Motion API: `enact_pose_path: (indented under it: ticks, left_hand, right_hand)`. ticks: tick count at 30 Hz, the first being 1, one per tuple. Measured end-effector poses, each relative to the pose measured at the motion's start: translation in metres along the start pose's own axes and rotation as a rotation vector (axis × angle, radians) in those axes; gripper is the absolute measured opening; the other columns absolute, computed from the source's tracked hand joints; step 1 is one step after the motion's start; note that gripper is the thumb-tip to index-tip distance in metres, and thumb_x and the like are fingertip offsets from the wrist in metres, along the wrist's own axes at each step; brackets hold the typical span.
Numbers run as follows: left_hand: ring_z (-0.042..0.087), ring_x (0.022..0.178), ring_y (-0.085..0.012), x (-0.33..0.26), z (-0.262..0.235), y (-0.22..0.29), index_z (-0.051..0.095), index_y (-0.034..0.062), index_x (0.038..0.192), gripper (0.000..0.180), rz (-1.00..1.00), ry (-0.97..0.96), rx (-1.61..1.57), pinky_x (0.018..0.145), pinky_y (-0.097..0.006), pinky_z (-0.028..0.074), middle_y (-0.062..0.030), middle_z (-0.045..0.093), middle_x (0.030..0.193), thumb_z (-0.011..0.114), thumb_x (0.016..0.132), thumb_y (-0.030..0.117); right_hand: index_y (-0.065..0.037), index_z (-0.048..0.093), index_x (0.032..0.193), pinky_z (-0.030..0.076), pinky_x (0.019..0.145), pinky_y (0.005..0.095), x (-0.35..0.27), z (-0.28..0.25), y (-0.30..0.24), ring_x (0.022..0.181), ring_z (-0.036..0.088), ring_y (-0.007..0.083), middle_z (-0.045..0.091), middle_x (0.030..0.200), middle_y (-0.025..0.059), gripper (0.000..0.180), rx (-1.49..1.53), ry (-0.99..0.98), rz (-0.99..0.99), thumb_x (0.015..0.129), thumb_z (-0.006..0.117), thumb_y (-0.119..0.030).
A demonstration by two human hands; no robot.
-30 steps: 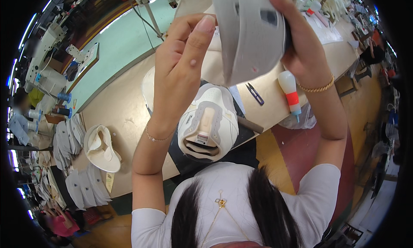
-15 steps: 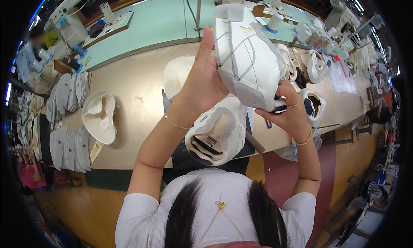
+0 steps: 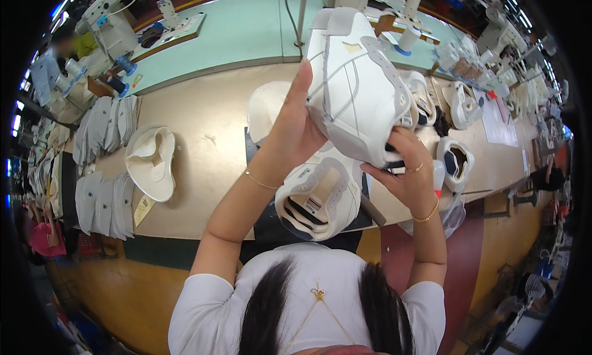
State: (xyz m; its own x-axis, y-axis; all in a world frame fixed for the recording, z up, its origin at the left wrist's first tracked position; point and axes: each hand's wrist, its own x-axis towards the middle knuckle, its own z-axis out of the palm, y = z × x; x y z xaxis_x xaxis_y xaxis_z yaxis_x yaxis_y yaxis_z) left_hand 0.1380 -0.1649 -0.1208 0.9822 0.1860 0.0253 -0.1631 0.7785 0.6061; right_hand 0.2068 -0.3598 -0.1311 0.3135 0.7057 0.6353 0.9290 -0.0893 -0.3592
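A white shoe upper (image 3: 356, 90) with grey trim is raised above the table between my two hands. My left hand (image 3: 295, 124) is wrapped round its left side, thumb pointing up. At the lower right end, my right hand (image 3: 408, 173) pinches the dark-lined collar edge. Below it, close to my chest, another white upper (image 3: 330, 210) sits with its opening upward, showing a dark lining and a label. Partly behind my left forearm lies a pale upper (image 3: 264, 105). A cream upper (image 3: 151, 164) rests on its side farther left.
Stacks of light grey cut pieces (image 3: 105, 201) line the table's left edge. More uppers (image 3: 456, 164) and a paper sheet (image 3: 498, 126) lie on the right. Behind the tan table (image 3: 203, 111) runs a pale green bench (image 3: 240, 37) with sewing machines and a thread spool (image 3: 408, 39).
The held upper has turned slightly, showing more of its side face and less of its grey-trimmed left edge. My hands keep their grip. The whole view has shifted a little.
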Motion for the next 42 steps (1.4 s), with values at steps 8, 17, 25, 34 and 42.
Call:
enact_pose_path:
  ticks: [8, 17, 25, 34, 42]
  left_hand:
    - [0.064, 0.075, -0.0232, -0.008, -0.052, 0.005, 0.044, -0.0008, 0.122, 0.049, 0.078, -0.252, 0.235, 0.066, -0.035, 0.054, -0.0145, 0.060, 0.100, 0.067, 0.083, 0.019]
    - [0.062, 0.095, -0.0252, -0.010, -0.110, 0.001, 0.042, -0.0067, 0.126, 0.065, 0.021, -0.005, 0.247, 0.078, -0.037, 0.055, -0.0160, 0.061, 0.110, 0.077, 0.074, 0.013]
    - [0.063, 0.091, -0.0186, -0.032, -0.058, 0.007, 0.047, -0.0031, 0.122, 0.068, 0.323, -0.087, -0.002, 0.080, -0.031, 0.052, -0.0124, 0.061, 0.107, 0.070, 0.079, 0.045]
    - [0.055, 0.108, -0.0193, -0.067, -0.072, 0.050, 0.041, 0.0012, 0.129, 0.069, 0.281, 0.058, -0.029, 0.091, -0.033, 0.046, -0.0112, 0.056, 0.117, 0.074, 0.077, 0.032]
    - [0.059, 0.101, -0.0199, -0.069, -0.073, 0.053, 0.044, 0.0016, 0.126, 0.067, 0.316, 0.118, -0.009, 0.089, -0.034, 0.047, -0.0110, 0.060, 0.111, 0.070, 0.080, 0.042]
  right_hand:
    - [0.000, 0.048, 0.122, 0.042, 0.097, 0.0393, -0.058, -0.008, 0.030, 0.111, 0.054, 0.0272, 0.053, 0.125, 0.0203, 0.077, 0.488, 0.616, 0.420, 0.068, 0.080, -0.043]
    - [-0.005, 0.046, 0.123, 0.043, 0.093, 0.0436, -0.087, -0.005, 0.042, 0.113, 0.048, 0.0322, 0.046, 0.129, 0.0181, 0.060, 0.150, 0.573, 0.265, 0.072, 0.076, -0.014]
    - [-0.002, 0.060, 0.094, 0.047, 0.074, 0.0444, 0.025, 0.041, -0.049, 0.092, 0.056, 0.0372, 0.057, 0.103, 0.0191, 0.041, -0.180, -0.045, -0.299, 0.062, 0.085, -0.008]
    - [-0.002, 0.056, 0.108, 0.046, 0.081, 0.0443, 0.052, 0.076, -0.062, 0.100, 0.054, 0.0382, 0.055, 0.111, 0.0203, 0.047, 0.037, -0.127, -0.293, 0.067, 0.080, -0.005]
    - [-0.008, 0.047, 0.118, 0.042, 0.093, 0.0434, 0.035, 0.093, -0.046, 0.118, 0.046, 0.0355, 0.046, 0.127, 0.0186, 0.056, 0.004, -0.104, -0.151, 0.069, 0.076, -0.002]
